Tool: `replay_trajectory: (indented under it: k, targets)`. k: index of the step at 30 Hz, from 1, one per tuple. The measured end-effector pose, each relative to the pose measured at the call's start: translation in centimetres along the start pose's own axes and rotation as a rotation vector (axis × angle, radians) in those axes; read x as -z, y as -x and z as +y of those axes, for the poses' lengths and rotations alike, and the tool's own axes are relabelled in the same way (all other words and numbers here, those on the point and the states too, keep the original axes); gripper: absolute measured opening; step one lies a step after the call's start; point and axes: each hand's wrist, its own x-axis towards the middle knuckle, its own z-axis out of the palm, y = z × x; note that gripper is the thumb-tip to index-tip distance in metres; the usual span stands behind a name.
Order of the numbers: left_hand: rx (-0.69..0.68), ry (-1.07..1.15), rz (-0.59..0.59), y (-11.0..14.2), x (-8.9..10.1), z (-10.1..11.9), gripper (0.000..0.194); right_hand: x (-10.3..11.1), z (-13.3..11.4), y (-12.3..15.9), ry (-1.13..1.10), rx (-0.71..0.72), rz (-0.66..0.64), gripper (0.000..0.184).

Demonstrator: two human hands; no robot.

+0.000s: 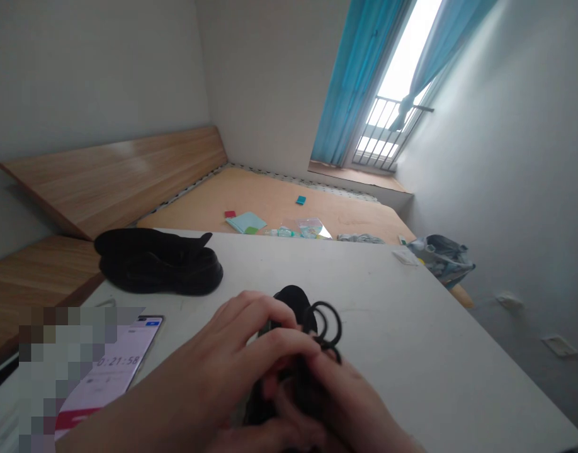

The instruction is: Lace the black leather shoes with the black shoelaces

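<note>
Your phone (pixel 110 377), lying on the worktop (pixel 388 340), shows a timer reading 0:21:58 (pixel 118 361) in dark digits on its pale pink screen (pixel 97 380). Part of the screen is pixelated, and the small blue tag (pixel 152 323) at its top corner is too tiny to read.

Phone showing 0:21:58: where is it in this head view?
The phone lies on the white table at the lower left of the head view, just left of the person's left hand, with a black shoe beyond it.
</note>
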Motion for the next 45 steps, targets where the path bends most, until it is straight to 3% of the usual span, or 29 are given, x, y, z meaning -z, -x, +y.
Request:
replay_trajectory:
  k: [1, 3, 6, 8, 11, 13, 15, 18, 19, 21, 23, 27, 30, 34, 36, 39, 42, 45]
  targets:
    - [0.014, 0.021, -0.032, -0.1, 0.3, -0.1, 0.051, 1.0, -0.6, 0.0, -0.078, -0.019, 0.006, 0.050]
    - [0.052, 0.030, -0.077, -0.3, 0.6, -0.4, 0.052, 3.7, -1.3, 0.2, -0.037, 0.029, 0.167, 0.043]
    - [0.103, -0.034, -0.118, -0.8, -0.2, -1.2, 0.035, 9.4, 0.1, 0.7, 0.528, 0.049, 0.409, 0.040]
    - [0.127, -0.084, -0.208, -1.2, -1.2, -1.8, 0.027, 13.3, 2.1, 1.0, 1.000, 0.004, 0.452, 0.037]
    - [0.185, -0.139, -0.369, -1.6, -2.6, -2.3, 0.013, 17.3, 4.9, 1.3, 1.180, -0.052, 0.478, 0.024]
    - [0.218, -0.166, -0.414, -1.7, -2.9, -2.3, 0.008, 18.4, 5.7, 1.6, 1.210, -0.044, 0.442, 0.021]
    - [0.245, -0.183, -0.416, -1.8, -2.8, -2.1, 0.007, 18.1, 5.5, 2.3, 1.262, 0.009, 0.341, 0.044]
    - [0.278, -0.177, -0.417, -1.6, -2.4, -2.1, 0.008, 15.7, 4.1, 3.1, 1.289, 0.050, 0.122, 0.076]
    - [0.288, -0.170, -0.420, -1.6, -2.3, -2.1, 0.007, 14.5, 3.7, 3.2, 1.249, 0.040, 0.062, 0.074]
    - [0.301, -0.159, -0.424, -1.4, -2.4, -2.2, 0.007, 11.7, 3.4, 2.8, 1.087, 0.031, 0.024, 0.052]
    - [0.305, -0.153, -0.428, -1.3, -2.5, -2.4, 0.010, 8.9, 3.7, 1.8, 0.903, 0.052, 0.120, 0.033]
    - [0.289, -0.174, -0.443, -1.2, -3.0, -2.4, 0.017, 5.5, 4.8, -0.4, 0.720, 0.076, 0.308, 0.033]
    - [0.291, -0.193, -0.453, -1.3, -3.4, -2.3, 0.027, 5.8, 4.6, -0.6, 0.492, 0.106, 0.367, 0.027]
    - [0.293, -0.233, -0.454, -1.6, -4.2, -2.1, 0.038, 8.6, 4.6, 0.6, 0.175, -0.098, 0.472, 0.031]
    - [0.244, -0.254, -0.414, -1.8, -4.6, -2.0, 0.037, 9.9, 5.3, 1.2, 0.233, -0.170, 0.489, 0.026]
    - [0.107, -0.262, -0.378, -2.0, -4.9, -2.2, 0.024, 10.6, 7.0, 1.6, 0.310, -0.174, 0.390, 0.023]
    - [0.023, -0.322, -0.394, -2.0, -5.0, -2.5, 0.018, 10.1, 8.0, 1.6, 0.267, -0.063, 0.354, 0.027]
    - [-0.028, -0.428, -0.391, -1.9, -5.3, -2.9, 0.020, 9.3, 7.6, 1.4, 0.371, 0.040, 0.336, 0.019]
